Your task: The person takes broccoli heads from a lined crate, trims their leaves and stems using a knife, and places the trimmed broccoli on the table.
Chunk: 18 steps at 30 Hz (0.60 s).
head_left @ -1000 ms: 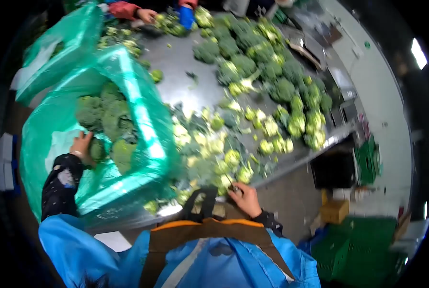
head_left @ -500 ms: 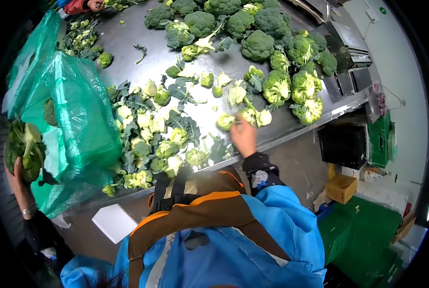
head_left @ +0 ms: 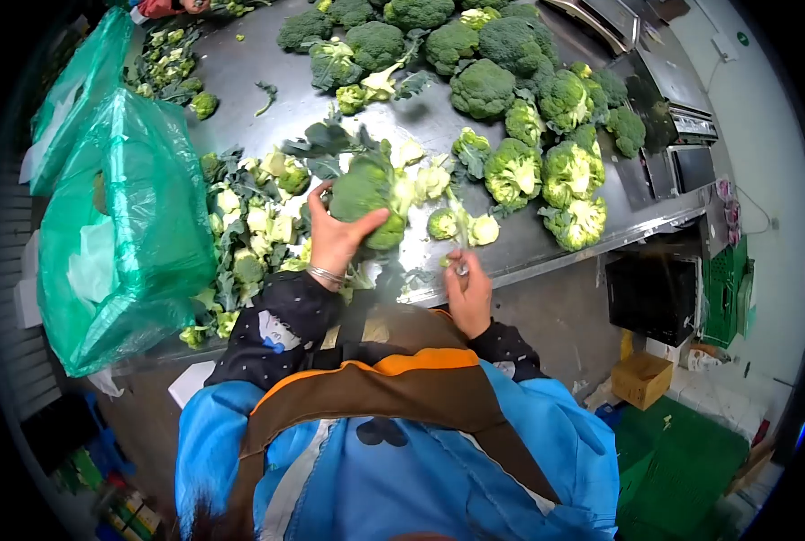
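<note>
My left hand (head_left: 338, 236) grips a broccoli head (head_left: 365, 194) above the metal table, its crown toward my palm and its pale stalk side facing right. Just to the right is my right hand (head_left: 468, 287), fingers closed around a small tool (head_left: 460, 268) that looks like a knife, its blade blurred. Cut stalks and leaves (head_left: 258, 225) lie left of the held head. Small florets (head_left: 482, 229) rest beyond my right hand. A green plastic bag (head_left: 128, 225) stands at the left, with a broccoli head dimly visible inside.
Whole broccoli heads (head_left: 484, 88) are heaped at the back and right of the metal table (head_left: 529, 261). At the top left, another person's hand (head_left: 195, 5) is near more trimmings (head_left: 164, 65). Green crates (head_left: 682, 460) and a cardboard box (head_left: 641, 379) stand at the lower right.
My left hand has come from the far left to the middle, bringing a broccoli head. My right hand has shifted slightly down and right. The head in the bag is now mostly hidden.
</note>
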Available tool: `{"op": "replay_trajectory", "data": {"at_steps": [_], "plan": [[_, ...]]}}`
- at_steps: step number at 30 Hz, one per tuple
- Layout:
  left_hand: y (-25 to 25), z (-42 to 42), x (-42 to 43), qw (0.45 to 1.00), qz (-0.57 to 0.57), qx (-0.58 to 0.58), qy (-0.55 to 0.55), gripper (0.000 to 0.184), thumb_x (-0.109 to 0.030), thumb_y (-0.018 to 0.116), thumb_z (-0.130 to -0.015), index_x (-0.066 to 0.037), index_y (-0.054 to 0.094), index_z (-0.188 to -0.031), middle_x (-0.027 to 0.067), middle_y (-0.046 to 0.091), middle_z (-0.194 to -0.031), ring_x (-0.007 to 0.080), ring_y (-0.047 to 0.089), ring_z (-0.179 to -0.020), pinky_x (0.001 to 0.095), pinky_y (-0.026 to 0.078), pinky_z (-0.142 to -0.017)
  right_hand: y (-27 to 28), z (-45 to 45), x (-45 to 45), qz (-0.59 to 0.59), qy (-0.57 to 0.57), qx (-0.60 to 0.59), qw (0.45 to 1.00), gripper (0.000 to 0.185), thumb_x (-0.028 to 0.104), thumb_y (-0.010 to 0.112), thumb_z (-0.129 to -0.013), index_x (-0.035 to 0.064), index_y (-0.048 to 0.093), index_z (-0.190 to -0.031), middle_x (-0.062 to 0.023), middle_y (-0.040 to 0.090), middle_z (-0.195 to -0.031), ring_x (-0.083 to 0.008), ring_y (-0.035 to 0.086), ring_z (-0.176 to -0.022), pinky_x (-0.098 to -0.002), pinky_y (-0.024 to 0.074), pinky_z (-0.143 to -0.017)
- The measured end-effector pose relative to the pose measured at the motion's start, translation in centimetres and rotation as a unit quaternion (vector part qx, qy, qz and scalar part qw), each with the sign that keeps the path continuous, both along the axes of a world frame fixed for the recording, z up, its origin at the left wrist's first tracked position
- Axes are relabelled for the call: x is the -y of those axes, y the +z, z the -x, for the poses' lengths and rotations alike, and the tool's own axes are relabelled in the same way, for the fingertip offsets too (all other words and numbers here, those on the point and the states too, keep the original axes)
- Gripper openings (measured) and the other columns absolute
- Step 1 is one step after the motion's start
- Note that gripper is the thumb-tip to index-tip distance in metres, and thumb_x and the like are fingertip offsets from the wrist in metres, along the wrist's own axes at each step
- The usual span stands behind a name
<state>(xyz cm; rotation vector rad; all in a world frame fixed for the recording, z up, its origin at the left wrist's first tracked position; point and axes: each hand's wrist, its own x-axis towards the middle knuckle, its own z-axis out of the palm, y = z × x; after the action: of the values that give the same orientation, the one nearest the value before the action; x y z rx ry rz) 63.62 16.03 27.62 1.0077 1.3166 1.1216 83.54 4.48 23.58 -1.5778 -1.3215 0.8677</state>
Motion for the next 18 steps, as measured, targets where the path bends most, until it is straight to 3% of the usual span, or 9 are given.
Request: {"op": "replay_trajectory", "data": {"at_steps": [2,3,6,8,10,13,16,18], "plan": [[-1.4,-1.4,1.0,0.987,-0.028,-0.150,-0.059,0.087,-0.024,0.087,-0.060,0.002,0.030,-0.120,0.0184,0.050,-0.110,0.0237,0.055,-0.099,0.0322,0.047,-0.086,-0.1,-0.3,0.4,-0.035,0.022,0.071,0.997,0.014,0.005,0.052,-0.088,0.0038,0.051,-0.102,-0.0047,0.051,-0.063,-0.0115,0.049,-0.050,-0.0259,0.0381,-0.049],[-2.3,-1.7,1.4,0.952,-0.085,-0.277,-0.097,0.089,-0.025,0.088,-0.059,0.002,0.027,-0.118,0.0207,0.050,-0.109,0.0249,0.056,-0.096,0.0337,0.048,-0.084,0.2,-0.5,0.6,-0.016,0.031,0.076,0.997,0.015,0.005,0.052,-0.087,0.0042,0.051,-0.102,-0.0063,0.049,-0.061,-0.0136,0.049,-0.050,-0.0275,0.0385,-0.049],[-2.2,-1.1,2.8,0.965,0.050,-0.226,-0.127,0.090,-0.028,0.087,-0.061,0.001,0.023,-0.118,0.0220,0.051,-0.107,0.0252,0.058,-0.091,0.0340,0.049,-0.080,0.5,0.1,2.5,0.051,0.043,0.049,0.997,0.017,0.004,0.054,-0.085,0.0059,0.051,-0.101,-0.0107,0.045,-0.056,-0.0230,0.049,-0.049,-0.0320,0.0391,-0.051],[-3.4,-0.1,4.0,0.991,0.058,-0.010,-0.123,0.094,-0.038,0.083,-0.066,0.003,0.017,-0.119,0.0226,0.052,-0.105,0.0255,0.059,-0.091,0.0325,0.049,-0.080,0.1,0.1,3.2,0.065,0.046,0.063,0.995,0.018,0.004,0.054,-0.084,0.0062,0.051,-0.101,-0.0115,0.047,-0.058,-0.0250,0.049,-0.051,-0.0319,0.0397,-0.051],[-3.6,1.4,4.6,0.956,0.049,-0.246,-0.152,0.093,-0.037,0.083,-0.065,0.007,0.022,-0.120,0.0235,0.053,-0.105,0.0269,0.059,-0.094,0.0330,0.048,-0.084,-0.3,0.1,3.6,0.066,0.058,0.090,0.992,0.022,0.006,0.055,-0.081,0.0071,0.051,-0.103,-0.0157,0.056,-0.068,-0.0343,0.056,-0.063,-0.0382,0.0446,-0.057],[-3.0,1.4,4.1,0.934,0.064,-0.253,-0.242,0.101,-0.034,0.084,-0.065,0.011,0.018,-0.126,0.0250,0.040,-0.121,0.0278,0.042,-0.116,0.0346,0.035,-0.100,1.0,0.2,3.3,0.078,0.089,0.134,0.984,0.026,0.011,0.055,-0.080,0.0074,0.051,-0.105,-0.0188,0.063,-0.080,-0.0397,0.060,-0.075,-0.0467,0.0472,-0.064],[-2.6,0.5,3.2,0.926,0.008,-0.282,-0.252,0.100,-0.036,0.084,-0.064,0.013,0.023,-0.126,0.0252,0.039,-0.124,0.0277,0.042,-0.117,0.0349,0.035,-0.100,2.7,0.5,2.1,0.140,0.102,0.151,0.973,0.024,0.011,0.054,-0.080,0.0055,0.049,-0.103,-0.0205,0.062,-0.077,-0.0410,0.059,-0.074,-0.0487,0.0459,-0.063],[-1.2,-0.2,3.4,0.932,0.005,-0.252,-0.260,0.094,-0.036,0.083,-0.064,0.014,0.029,-0.122,0.0260,0.047,-0.119,0.0293,0.049,-0.111,0.0359,0.040,-0.095,2.6,0.9,1.5,0.177,0.111,0.155,0.965,0.025,0.009,0.053,-0.079,0.0044,0.047,-0.103,-0.0213,0.059,-0.072,-0.0423,0.057,-0.072,-0.0496,0.0439,-0.061]]}}
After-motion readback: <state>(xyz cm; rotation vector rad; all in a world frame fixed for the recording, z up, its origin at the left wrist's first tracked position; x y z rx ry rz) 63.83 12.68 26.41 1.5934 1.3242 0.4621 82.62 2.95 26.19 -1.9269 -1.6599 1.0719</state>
